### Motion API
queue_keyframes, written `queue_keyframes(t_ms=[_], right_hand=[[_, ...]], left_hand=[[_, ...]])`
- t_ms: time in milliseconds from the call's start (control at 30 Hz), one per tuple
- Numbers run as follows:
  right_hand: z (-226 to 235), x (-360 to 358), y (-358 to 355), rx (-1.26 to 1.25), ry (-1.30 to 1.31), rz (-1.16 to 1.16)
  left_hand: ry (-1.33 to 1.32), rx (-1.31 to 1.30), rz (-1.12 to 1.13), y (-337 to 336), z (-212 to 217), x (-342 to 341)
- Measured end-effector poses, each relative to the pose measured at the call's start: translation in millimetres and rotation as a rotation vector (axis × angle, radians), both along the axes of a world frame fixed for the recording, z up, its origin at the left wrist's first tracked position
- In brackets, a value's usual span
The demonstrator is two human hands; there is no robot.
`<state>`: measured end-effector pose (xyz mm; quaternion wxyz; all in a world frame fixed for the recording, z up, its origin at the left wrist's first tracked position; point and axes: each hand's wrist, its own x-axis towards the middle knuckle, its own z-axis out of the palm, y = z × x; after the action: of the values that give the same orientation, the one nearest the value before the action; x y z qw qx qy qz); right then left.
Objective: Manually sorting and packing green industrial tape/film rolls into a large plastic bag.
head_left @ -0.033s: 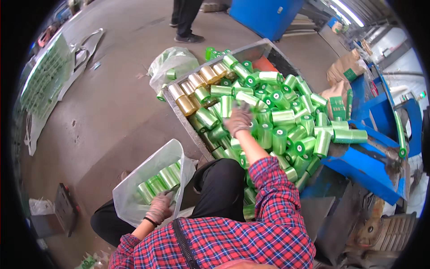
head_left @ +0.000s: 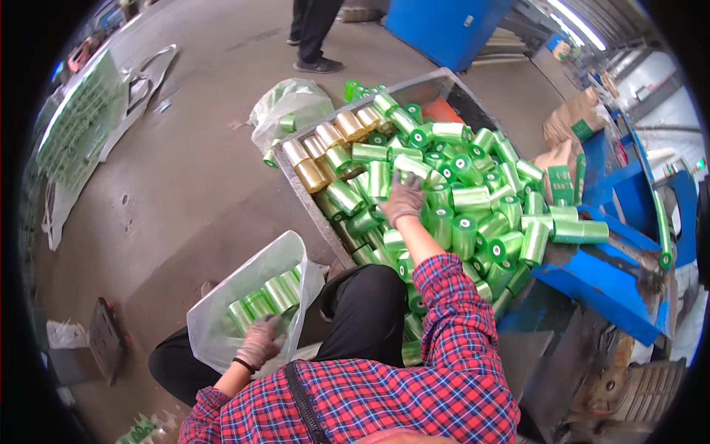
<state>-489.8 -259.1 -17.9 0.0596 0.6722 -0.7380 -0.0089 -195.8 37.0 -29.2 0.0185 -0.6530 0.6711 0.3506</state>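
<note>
1. The gloved right hand (head_left: 403, 198) is reaching into the pile of green rolls (head_left: 473, 214), fingers spread over one roll.
2. The gloved left hand (head_left: 260, 342) is gripping the rim of a clear bag (head_left: 222, 311), fingers curled.
3. Green rolls are lying inside the bag, and the pile is filling a metal bin (head_left: 310, 200) beside gold rolls (head_left: 325, 144).

Glossy green film rolls, clear plastic bag, grey metal bin

We see shiny green rolls (head_left: 464, 222), foil-like and smooth, plus a few glossy gold rolls (head_left: 310, 166), piled in a dull grey metal bin (head_left: 314, 203). Left hand (head_left: 259, 342) and right hand (head_left: 403, 200) wear matt knit cloth gloves; the left one touches a thin translucent plastic bag (head_left: 222, 311), crinkled. Sleeve (head_left: 451, 311) is soft plaid cloth. Floor (head_left: 185, 170) looks like matt, stained concrete.
</note>
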Motion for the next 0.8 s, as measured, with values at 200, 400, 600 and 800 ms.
queue_keyframes(t_ms=[200,400,600,800], right_hand=[[-39,-39,-50,0.238,0.116,0.198],[84,20,52,0.036,-1.801,0.087],[98,96,149,0.375,-1.358,0.609],[76,127,139,0.547,-0.352,0.412]], left_hand=[[-0.328,-0.433,0.307,-10,9,46],[0.617,-0.392,0.470,-56,85,-2],[1.462,-0.294,0.628,-62,135,-14],[0.153,0.088,0.052,-72,24,42]])
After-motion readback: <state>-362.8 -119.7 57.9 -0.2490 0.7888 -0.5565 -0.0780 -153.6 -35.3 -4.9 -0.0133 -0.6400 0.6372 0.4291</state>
